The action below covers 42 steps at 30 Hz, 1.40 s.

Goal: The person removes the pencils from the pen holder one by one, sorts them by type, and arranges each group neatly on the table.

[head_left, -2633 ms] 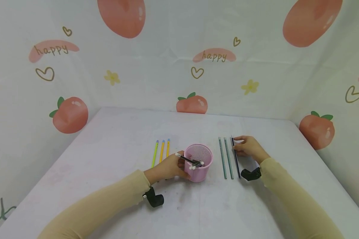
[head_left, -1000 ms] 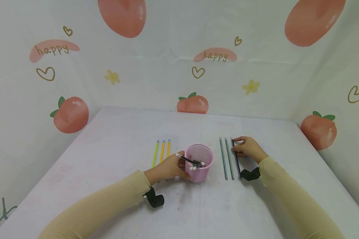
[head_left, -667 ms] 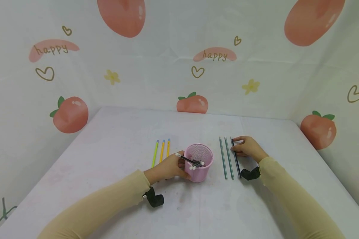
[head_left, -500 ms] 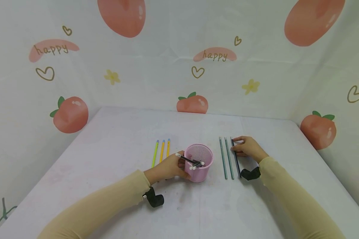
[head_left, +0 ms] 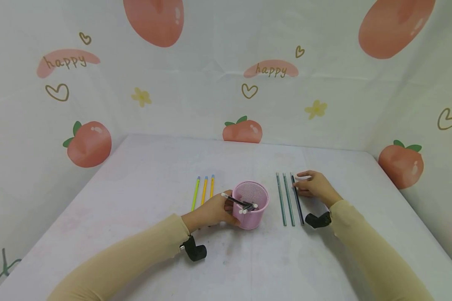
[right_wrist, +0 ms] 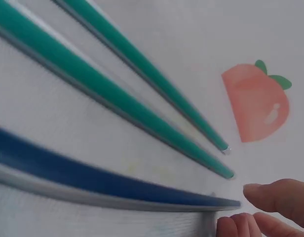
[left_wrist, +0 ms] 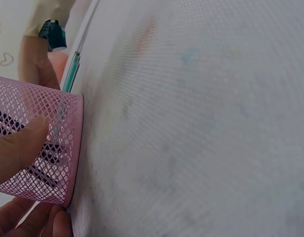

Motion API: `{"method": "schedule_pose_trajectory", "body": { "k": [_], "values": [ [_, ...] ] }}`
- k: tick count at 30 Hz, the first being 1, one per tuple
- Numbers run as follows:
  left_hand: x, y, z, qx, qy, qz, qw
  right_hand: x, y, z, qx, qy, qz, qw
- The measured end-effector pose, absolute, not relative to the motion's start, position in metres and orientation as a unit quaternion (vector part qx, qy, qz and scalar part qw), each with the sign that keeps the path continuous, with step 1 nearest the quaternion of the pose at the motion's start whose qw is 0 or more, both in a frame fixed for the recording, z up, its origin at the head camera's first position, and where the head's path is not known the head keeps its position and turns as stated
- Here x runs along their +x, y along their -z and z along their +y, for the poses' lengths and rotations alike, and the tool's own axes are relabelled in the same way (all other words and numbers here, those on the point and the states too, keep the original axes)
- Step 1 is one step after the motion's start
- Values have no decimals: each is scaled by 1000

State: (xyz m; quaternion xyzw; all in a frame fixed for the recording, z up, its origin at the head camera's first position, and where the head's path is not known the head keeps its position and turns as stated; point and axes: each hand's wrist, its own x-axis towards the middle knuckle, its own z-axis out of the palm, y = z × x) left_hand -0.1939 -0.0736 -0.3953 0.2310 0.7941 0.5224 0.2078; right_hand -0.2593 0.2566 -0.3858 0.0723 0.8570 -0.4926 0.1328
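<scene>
My left hand (head_left: 211, 211) grips the pink mesh pencil cup (head_left: 250, 219), thumb on one side and fingers round the other. Several black pencils with white ends (head_left: 235, 201) lean inside it. To the right, two teal pencils (head_left: 281, 200) and a dark blue pencil (head_left: 298, 205) lie side by side on the table. My right hand (head_left: 316, 186) is beside the dark blue pencil's far end, fingers loosely bent. In the right wrist view, a gap shows between its thumb (right_wrist: 275, 197) and the other fingers, close to the tip of the blue pencil (right_wrist: 117, 187).
Left of the cup lie a lime green pencil (head_left: 195, 194) and two orange-yellow pencils (head_left: 204, 190) with blue ends, partly hidden by my left hand. White cloth covers the table (head_left: 165, 159). A peach-printed backdrop (head_left: 196, 83) stands behind and at the sides.
My right hand has drawn slightly right, its fingers parting from the dark blue pencil, which has shifted slightly left at its far end. The left hand and the cup stay put.
</scene>
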Motion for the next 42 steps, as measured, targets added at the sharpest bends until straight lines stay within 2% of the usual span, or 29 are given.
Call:
{"method": "schedule_pose_trajectory", "body": {
  "k": [8, 16, 32, 42],
  "values": [
    [-195, 396, -73, 222, -527, 792, 211, -249, 360, 254, 8, 555, 828, 71],
    [-195, 396, -73, 214, -537, 788, 212, -227, 342, 227, -80, 630, 773, 9],
    [-194, 393, -71, 224, -525, 794, 208, -162, 362, 181, -241, 586, 771, -61],
    [-194, 394, -72, 208, -522, 799, 216, -137, 366, 168, -324, 552, 765, -76]
  ]
}}
